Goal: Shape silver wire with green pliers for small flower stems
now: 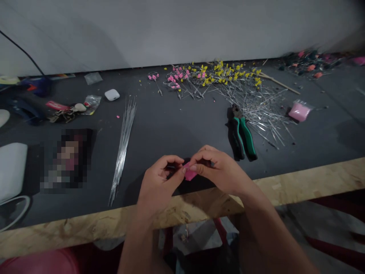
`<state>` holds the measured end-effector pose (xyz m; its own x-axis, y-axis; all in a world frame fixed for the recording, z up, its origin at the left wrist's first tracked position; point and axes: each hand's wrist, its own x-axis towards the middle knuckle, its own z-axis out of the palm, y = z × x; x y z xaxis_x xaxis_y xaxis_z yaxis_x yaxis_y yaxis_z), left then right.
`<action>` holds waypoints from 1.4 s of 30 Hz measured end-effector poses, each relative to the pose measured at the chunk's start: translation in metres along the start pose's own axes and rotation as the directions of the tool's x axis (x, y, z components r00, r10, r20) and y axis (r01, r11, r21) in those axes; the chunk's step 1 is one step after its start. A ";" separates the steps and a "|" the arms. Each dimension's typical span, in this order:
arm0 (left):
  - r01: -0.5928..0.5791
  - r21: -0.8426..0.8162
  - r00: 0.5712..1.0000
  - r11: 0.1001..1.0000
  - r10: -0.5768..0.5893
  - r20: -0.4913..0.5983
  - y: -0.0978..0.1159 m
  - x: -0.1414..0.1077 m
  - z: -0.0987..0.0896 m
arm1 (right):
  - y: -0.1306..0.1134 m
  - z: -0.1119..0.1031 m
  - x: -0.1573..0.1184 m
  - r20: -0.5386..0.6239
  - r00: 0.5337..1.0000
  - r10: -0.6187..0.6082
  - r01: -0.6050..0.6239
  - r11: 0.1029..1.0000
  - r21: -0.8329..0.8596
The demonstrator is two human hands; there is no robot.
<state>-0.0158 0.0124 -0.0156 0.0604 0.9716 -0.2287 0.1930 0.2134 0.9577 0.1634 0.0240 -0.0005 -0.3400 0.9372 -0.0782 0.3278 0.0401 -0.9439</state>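
Between my two hands, near the table's front edge, is a small pink piece (pixel 190 173), soft-looking and partly covered by fingers. My left hand (pixel 164 179) pinches its left side with thumb and forefinger. My right hand (pixel 218 169) grips the upper right side of the same piece with thumb and fingertips. Left of my hands lies a bundle of thin silver wires (pixel 123 148). Pliers with green and black handles (pixel 243 135) rest to the right, beside a loose heap of wires (pixel 265 110).
Yellow wire-stemmed flowers (pixel 225 72) and pink ones (pixel 176 76) lie along the wall. A pink packet (pixel 299 111) is at right. On the left are a white case (pixel 112 94), keys (pixel 64 115), a blurred dark object (pixel 70 158) and a white device (pixel 13 169).
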 end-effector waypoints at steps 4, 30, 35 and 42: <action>0.048 -0.003 0.986 0.999 -0.047 0.160 0.001 -0.001 -0.010 | -0.003 0.006 0.000 0.003 1.000 -0.021 0.021 1.000 0.006; 0.067 -0.131 0.977 0.989 -0.039 0.208 0.007 -0.004 -0.013 | 0.001 0.019 0.003 -0.091 0.995 0.050 0.001 0.871 0.491; -0.016 -0.161 0.987 0.987 0.041 0.155 0.003 -0.002 -0.008 | 0.004 0.020 0.006 -0.250 0.952 0.176 -0.001 0.820 0.572; -0.067 -0.031 0.998 0.997 0.068 0.015 0.004 0.003 -0.001 | 0.005 0.015 0.005 -0.151 0.964 0.220 -0.124 0.870 0.477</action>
<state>-0.0158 0.0163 -0.0121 0.0882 0.9822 -0.1660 0.1581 0.1507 0.9759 0.1501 0.0238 -0.0100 -0.1220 0.9643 -0.2349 -0.0925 -0.2467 -0.9647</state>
